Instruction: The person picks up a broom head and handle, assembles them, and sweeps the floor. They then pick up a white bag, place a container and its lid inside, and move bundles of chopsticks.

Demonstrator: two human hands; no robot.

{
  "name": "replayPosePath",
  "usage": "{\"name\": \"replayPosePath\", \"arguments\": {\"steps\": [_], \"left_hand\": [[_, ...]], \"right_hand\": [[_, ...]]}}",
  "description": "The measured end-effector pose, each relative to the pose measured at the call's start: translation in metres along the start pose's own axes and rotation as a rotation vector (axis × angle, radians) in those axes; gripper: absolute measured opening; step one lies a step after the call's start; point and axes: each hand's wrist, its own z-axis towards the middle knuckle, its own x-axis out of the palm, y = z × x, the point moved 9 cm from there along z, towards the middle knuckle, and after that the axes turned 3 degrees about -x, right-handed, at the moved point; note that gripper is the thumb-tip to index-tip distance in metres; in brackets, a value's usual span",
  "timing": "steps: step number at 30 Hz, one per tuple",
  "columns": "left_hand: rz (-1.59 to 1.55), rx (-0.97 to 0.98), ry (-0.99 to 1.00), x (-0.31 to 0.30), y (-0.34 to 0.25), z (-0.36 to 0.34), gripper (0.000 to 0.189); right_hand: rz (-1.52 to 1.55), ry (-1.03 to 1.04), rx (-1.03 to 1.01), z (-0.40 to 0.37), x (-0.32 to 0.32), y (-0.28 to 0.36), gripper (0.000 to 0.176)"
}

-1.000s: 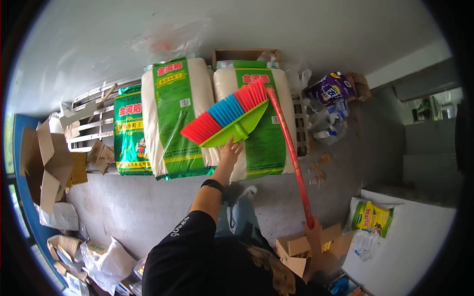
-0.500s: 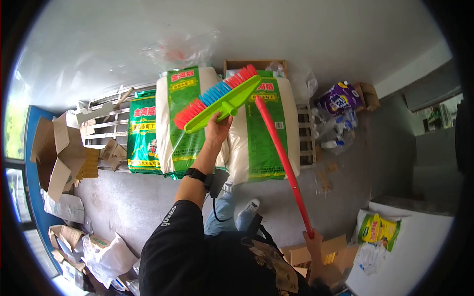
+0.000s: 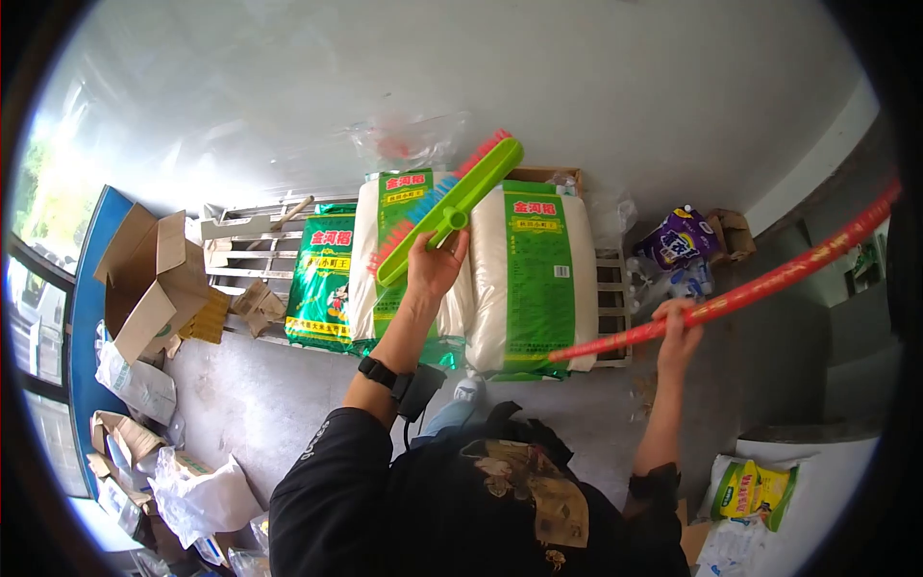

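Two hands (image 3: 437, 265) (image 3: 677, 335) hold one broom head (image 3: 459, 206) and one pole (image 3: 760, 285) (red, tilted).

Bright green broom head (image 3: 471, 195) in the upper middle of the frame, tilted steeply up to the right, smooth back and round socket showing, red and blue bristles toward the upper left, detached red stick (image 3: 748, 294) slanting from right of centre to the upper right, well apart from the socket, yellowish markings along it.

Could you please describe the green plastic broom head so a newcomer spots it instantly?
Find the big white-and-green sacks by the grey wall. In front of them, the left hand holds the long green plastic broom head aslant. Its red and blue bristles set it apart from the long red pole in the right hand.
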Motion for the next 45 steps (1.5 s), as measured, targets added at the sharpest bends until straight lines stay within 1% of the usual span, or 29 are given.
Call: {"name": "replayPosePath", "arguments": {"steps": [1, 2, 5, 6, 7, 8, 9, 10, 11, 12, 13, 14, 15, 16, 17, 18, 20, 22, 23, 25, 30, 33, 35, 36, 37, 39, 42, 45], "left_hand": [[-0.006, 0.02, 0.011, 0.001, -0.01, -0.003, 0.037], [-0.014, 0.042, 0.022, 0.001, -0.02, -0.008, 0.038], [0.014, 0.002, 0.024, -0.001, -0.034, -0.018, 0.039], [0.03, 0.002, 0.035, -0.001, -0.041, -0.021, 0.04], [0.064, 0.082, 0.0, -0.008, -0.049, -0.021, 0.04], [0.114, 0.195, 0.077, -0.011, -0.061, -0.017, 0.041], [0.091, 0.256, 0.091, -0.023, -0.071, -0.008, 0.042], [0.077, 0.285, 0.015, -0.024, -0.078, -0.017, 0.04], [0.064, 0.313, -0.062, -0.025, -0.085, -0.025, 0.039], [0.017, 0.245, -0.078, -0.027, -0.085, -0.025, 0.038], [-0.076, 0.166, -0.063, -0.033, -0.084, -0.02, 0.037], [-0.021, 0.193, -0.073, -0.016, -0.091, -0.033, 0.038], [-0.034, 0.209, -0.09, -0.019, -0.098, -0.036, 0.039], [-0.042, 0.232, -0.056, -0.017, -0.1, -0.039, 0.037], [-0.068, 0.299, -0.105, -0.021, -0.12, -0.049, 0.037], [-0.096, 0.335, -0.159, -0.026, -0.122, -0.058, 0.037], [-0.095, 0.397, -0.165, -0.032, -0.137, -0.07, 0.037], [-0.081, 0.462, -0.178, -0.035, -0.151, -0.083, 0.034], [-0.086, 0.466, -0.176, -0.033, -0.153, -0.089, 0.034], [-0.085, 0.482, -0.163, -0.027, -0.161, -0.097, 0.035], [-0.079, 0.499, -0.126, -0.013, -0.162, -0.099, 0.035], [-0.077, 0.513, -0.087, -0.01, -0.165, -0.095, 0.035], [-0.042, 0.529, -0.101, -0.009, -0.165, -0.092, 0.034], [-0.02, 0.537, -0.121, -0.01, -0.163, -0.092, 0.034], [-0.014, 0.532, -0.097, -0.008, -0.162, -0.09, 0.034], [-0.046, 0.499, -0.074, -0.003, -0.157, -0.087, 0.034], [-0.052, 0.458, -0.094, 0.003, -0.15, -0.081, 0.033], [-0.045, 0.449, -0.11, 0.0, -0.147, -0.073, 0.032]], "right_hand": [[0.058, -0.051, 0.009, 0.003, -0.001, 0.004, 0.007], [0.107, -0.043, 0.028, 0.005, 0.001, 0.008, 0.007], [0.228, -0.014, 0.056, 0.013, 0.008, 0.006, 0.007], [0.312, -0.047, 0.109, 0.011, 0.007, 0.0, 0.008], [0.408, -0.062, 0.159, 0.01, 0.009, -0.009, 0.009], [0.381, -0.169, 0.178, 0.007, -0.001, -0.03, 0.011], [0.427, -0.184, 0.191, 0.007, -0.005, -0.047, 0.011], [0.408, -0.184, 0.194, 0.005, -0.003, -0.053, 0.012], [0.434, -0.162, 0.199, 0.006, -0.003, -0.069, 0.015], [0.44, -0.133, 0.169, 0.009, -0.007, -0.086, 0.021], [0.388, 0.021, 0.172, 0.014, -0.01, -0.106, 0.026], [0.42, 0.008, 0.153, 0.012, 0.012, -0.075, 0.028], [0.451, 0.024, 0.143, 0.01, 0.029, -0.065, 0.029], [0.45, 0.108, 0.108, 0.018, 0.041, -0.07, 0.028], [0.453, 0.202, 0.072, 0.026, 0.064, -0.068, 0.027], [0.48, 0.243, 0.063, 0.025, 0.075, -0.058, 0.025], [0.534, 0.326, 0.049, 0.022, 0.098, -0.039, 0.021], [0.547, 0.337, -0.003, 0.019, 0.113, -0.033, 0.02], [0.585, 0.424, -0.03, 0.013, 0.131, -0.001, 0.018], [0.549, 0.463, 0.003, 0.005, 0.144, -0.004, 0.018], [0.642, 0.603, 0.014, -0.01, 0.168, 0.019, 0.016], [0.659, 0.529, -0.04, -0.01, 0.168, 0.033, 0.02], [0.755, 0.571, -0.082, -0.008, 0.169, 0.029, 0.023], [0.743, 0.535, -0.096, -0.008, 0.167, 0.033, 0.025], [0.676, 0.525, -0.094, -0.008, 0.166, 0.036, 0.025], [0.705, 0.519, -0.062, -0.007, 0.165, 0.047, 0.012], [0.683, 0.523, -0.043, -0.008, 0.163, 0.047, 0.007], [0.665, 0.552, -0.04, -0.011, 0.16, 0.049, 0.008]]}}
